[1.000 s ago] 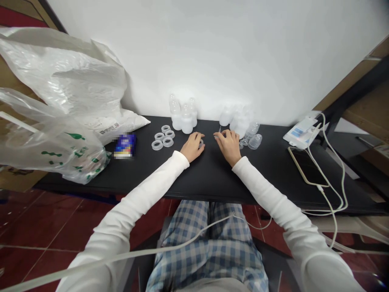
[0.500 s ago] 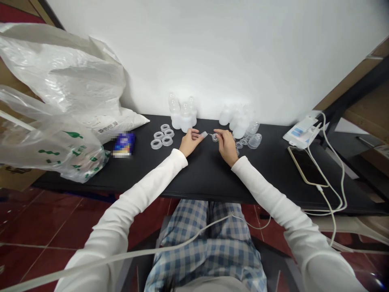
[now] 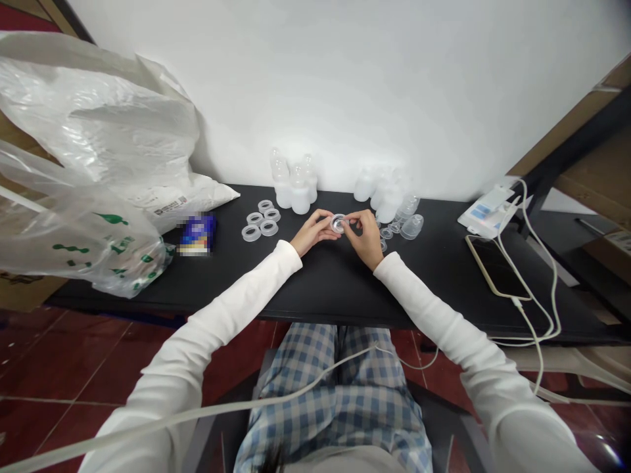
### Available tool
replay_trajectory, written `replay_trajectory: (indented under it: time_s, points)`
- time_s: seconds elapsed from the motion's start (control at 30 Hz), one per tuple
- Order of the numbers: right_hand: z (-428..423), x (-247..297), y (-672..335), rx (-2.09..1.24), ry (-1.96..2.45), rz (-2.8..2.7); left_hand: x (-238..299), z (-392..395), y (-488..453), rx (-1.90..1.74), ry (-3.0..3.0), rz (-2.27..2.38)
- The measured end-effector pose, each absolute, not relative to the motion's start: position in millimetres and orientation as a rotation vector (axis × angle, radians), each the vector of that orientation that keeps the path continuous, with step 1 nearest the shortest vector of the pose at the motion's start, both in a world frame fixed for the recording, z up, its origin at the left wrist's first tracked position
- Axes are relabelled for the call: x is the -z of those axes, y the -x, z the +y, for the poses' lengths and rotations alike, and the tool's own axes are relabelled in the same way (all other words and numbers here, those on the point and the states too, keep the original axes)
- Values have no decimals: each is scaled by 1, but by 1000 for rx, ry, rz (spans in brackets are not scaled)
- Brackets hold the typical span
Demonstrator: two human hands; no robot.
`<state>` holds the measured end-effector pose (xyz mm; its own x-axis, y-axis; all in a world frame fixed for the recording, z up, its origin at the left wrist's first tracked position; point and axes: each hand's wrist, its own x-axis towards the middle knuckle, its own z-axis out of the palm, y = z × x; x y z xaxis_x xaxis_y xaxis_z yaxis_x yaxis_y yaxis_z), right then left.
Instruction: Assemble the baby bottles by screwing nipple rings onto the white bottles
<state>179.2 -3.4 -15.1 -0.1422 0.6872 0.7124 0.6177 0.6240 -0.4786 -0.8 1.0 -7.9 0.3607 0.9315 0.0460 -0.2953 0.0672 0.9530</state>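
Note:
Above the middle of the black table, my left hand (image 3: 311,235) grips a translucent bottle ring (image 3: 338,223) by its left edge, with the opening facing me. My right hand (image 3: 365,240) pinches a clear silicone teat at that opening; the fingers and the ring hide most of it. Left of my hands lie several loose bottle rings (image 3: 260,220). Behind them stand white bottles with clear domed caps (image 3: 297,187). Behind my right hand are open white bottles (image 3: 387,197), and beside these lie loose teats (image 3: 387,233) and clear caps (image 3: 412,226).
A blue packet (image 3: 198,233) lies on the left of the table (image 3: 236,282), beside large white plastic bags (image 3: 133,138). On the right are a phone (image 3: 497,268) with a charging cable and a white device (image 3: 487,210). A pale cable (image 3: 207,412) crosses over my lap.
My hands have come together. The ring has turned to face me, and the teat in my right hand has moved left into its opening.

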Motion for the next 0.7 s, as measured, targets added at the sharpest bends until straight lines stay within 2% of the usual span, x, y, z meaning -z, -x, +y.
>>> replay_trajectory:
  time_s: [0.17,0.53,0.7]
  points:
    - [0,21,-177,-130,1065,-1768,17,2,-2,-1061,-1214,736]
    - [-2,24,-170,-665,1061,-1711,24,-3,-10,-1228,-1359,900]
    - [-3,24,-167,-755,1004,-1670,25,-5,-9,-1242,-1438,975]
